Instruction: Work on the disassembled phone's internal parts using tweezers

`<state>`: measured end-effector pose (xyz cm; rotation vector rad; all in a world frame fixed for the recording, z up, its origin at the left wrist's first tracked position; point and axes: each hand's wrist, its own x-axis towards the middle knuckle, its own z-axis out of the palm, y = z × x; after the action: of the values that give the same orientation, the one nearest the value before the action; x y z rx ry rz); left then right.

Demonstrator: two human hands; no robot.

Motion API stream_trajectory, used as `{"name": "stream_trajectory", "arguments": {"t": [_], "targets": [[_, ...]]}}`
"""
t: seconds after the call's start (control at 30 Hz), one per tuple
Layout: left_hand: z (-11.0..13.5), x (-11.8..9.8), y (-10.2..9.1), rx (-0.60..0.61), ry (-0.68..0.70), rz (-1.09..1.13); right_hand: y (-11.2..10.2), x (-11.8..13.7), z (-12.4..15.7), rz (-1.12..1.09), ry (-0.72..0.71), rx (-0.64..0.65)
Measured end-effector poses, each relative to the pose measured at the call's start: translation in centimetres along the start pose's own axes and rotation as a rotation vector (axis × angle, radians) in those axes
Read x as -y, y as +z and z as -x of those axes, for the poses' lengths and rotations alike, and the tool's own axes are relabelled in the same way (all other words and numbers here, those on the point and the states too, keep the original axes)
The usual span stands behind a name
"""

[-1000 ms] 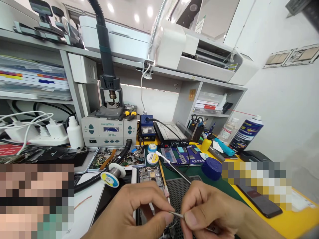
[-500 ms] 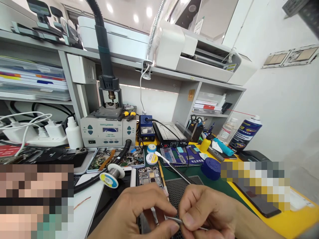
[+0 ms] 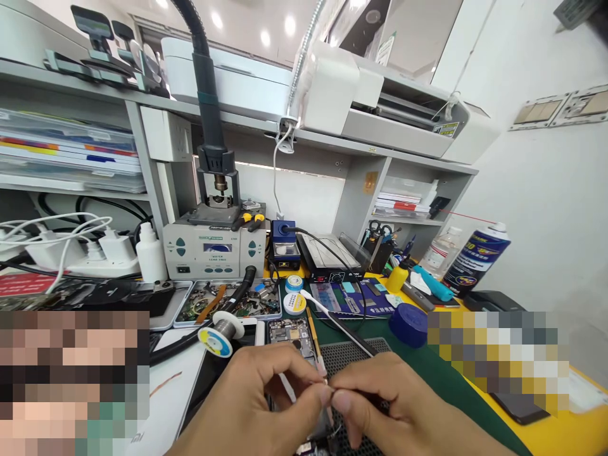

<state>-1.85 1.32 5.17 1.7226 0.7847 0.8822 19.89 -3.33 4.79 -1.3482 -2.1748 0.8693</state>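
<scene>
Tiny dark piece (image 3: 334, 394) sits low in the centre of the frame, caught right where two sets of fingertips meet, and it is too small and too covered to say what it is. Left hand (image 3: 256, 405) comes in from the lower left, thumb and forefinger pressed together on the piece, the other fingers curled under. Right hand (image 3: 394, 411) mirrors it from the lower right, thumb and forefinger pinching the same spot, so the two thumbs almost touch. Both hands hover over the black perforated mat (image 3: 344, 354), which lies on the green bench mat (image 3: 427, 373). Just above the knuckles, an opened phone (image 3: 289, 330) lies with its insides showing, and a solder spool (image 3: 222, 328) sits to its left. Further up, a tray of loose parts (image 3: 228, 301) rests in front of the grey hot-air station (image 3: 213, 247), a white bottle (image 3: 151, 253) beside it. Over on the right, a round blue lid (image 3: 408, 324) lies on the mat and a blue spray can (image 3: 475, 259) leans near the wall.
</scene>
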Motion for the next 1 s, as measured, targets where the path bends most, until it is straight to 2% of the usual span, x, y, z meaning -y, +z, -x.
{"name": "stream_trajectory", "arguments": {"t": [0.13, 0.33, 0.5, 0.63, 0.83, 1.0], "targets": [[0.9, 1.2, 0.1, 0.002, -0.084, 0.069, 0.1, -0.1, -0.5, -0.065, -0.115, -0.043], [1.8, 3.0, 0.2, 0.076, -0.173, 0.284, 0.3, 0.3, -0.5, -0.004, -0.146, -0.104], [1.6, 2.7, 0.1, 0.059, -0.122, 0.258, 0.4, 0.3, -0.3, 0.075, -0.184, -0.154], [1.4, 2.2, 0.2, 0.041, -0.029, 0.195, 0.2, 0.0, -0.3, 0.047, -0.217, -0.151], [1.7, 2.2, 0.0, 0.05, 0.032, 0.16, 0.0, -0.2, -0.6, -0.116, -0.239, -0.085], [1.6, 2.4, -0.5, 0.13, 0.04, 0.156, -0.1, -0.7, -0.6, -0.554, -0.122, 0.077]]}}
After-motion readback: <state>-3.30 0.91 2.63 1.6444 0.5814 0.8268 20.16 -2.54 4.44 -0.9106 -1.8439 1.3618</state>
